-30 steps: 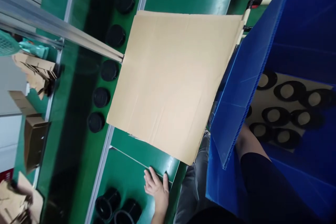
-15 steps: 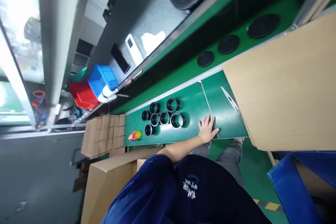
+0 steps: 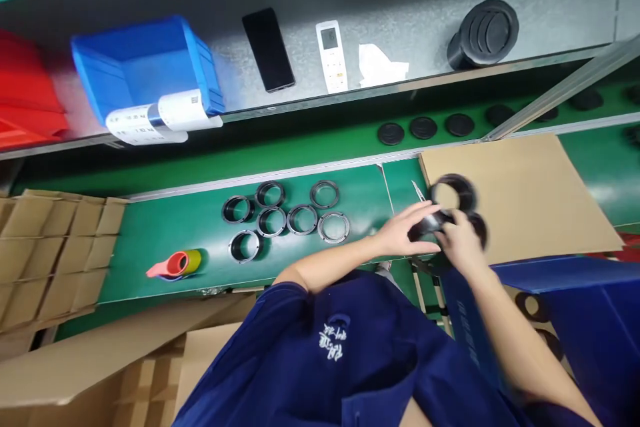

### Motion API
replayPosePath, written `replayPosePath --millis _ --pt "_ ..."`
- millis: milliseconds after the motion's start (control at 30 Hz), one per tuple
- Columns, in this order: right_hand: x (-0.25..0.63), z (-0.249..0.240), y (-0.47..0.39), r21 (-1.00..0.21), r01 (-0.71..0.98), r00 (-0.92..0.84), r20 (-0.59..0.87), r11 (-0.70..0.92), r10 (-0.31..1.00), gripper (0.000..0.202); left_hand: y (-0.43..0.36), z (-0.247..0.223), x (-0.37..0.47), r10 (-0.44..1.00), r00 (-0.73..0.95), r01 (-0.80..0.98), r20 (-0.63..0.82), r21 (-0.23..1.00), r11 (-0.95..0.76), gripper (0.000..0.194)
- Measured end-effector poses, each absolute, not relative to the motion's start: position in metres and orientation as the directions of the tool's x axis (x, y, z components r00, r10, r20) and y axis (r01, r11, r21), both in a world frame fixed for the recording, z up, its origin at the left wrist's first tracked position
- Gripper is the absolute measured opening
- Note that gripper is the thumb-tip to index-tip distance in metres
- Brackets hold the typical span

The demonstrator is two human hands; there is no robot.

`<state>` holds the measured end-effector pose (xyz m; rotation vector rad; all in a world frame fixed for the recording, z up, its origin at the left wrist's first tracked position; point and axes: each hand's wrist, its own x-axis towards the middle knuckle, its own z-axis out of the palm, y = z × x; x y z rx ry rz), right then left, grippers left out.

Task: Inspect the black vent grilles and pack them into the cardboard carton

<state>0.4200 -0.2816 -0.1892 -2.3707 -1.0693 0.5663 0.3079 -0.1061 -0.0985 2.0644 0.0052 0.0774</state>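
Both hands of a person in a dark blue shirt (image 3: 370, 340) meet at a blurred cluster of black rings (image 3: 466, 195), seen over the 9 o'clock edge of a flat cardboard sheet (image 3: 540, 193) on a green surface (image 3: 165, 220). The right hand (image 3: 463, 240) grasps the rings, fingers bent at their edges. The left hand (image 3: 404, 232), fingers outstretched, meets the cluster from 9 o'clock, a dark piece between fingers and thumb; through the blur, whether it grips cannot be told.

With the hands as the dial's centre, the cardboard stretches toward 2 o'clock, and a utility knife (image 3: 419, 193) lies at 11, near the sheet's edge. Seven more black rings (image 3: 292, 221) stand grouped on the surface at 9 o'clock. Farther that way are a red-and-yellow tubular piece (image 3: 176, 265) and cardboard dividers (image 3: 60, 253). At 4 o'clock, a blue box (image 3: 590, 320) holds further black rings (image 3: 541, 310).

Round black caps (image 3: 423, 127) line up from 11 to 2 o'clock below a dark shelf (image 3: 410, 0). On it sit a black cylinder (image 3: 484, 33) between 12 and 1, white paper (image 3: 380, 68) and a remote control (image 3: 331, 57) near 11, a black phone (image 3: 270, 50) between 10 and 11, and a blue bin (image 3: 150, 73) at 10.
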Motion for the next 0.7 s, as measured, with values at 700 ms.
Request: replayPosePath --millis 700 --pt "0.363 -0.258 -0.144 -0.512 0.473 0.527 -0.487 -0.717 0.696 0.092 0.065 -0.2 0.279 0.356 0.894 0.443 -0.271 0.429 -0.787 0.052"
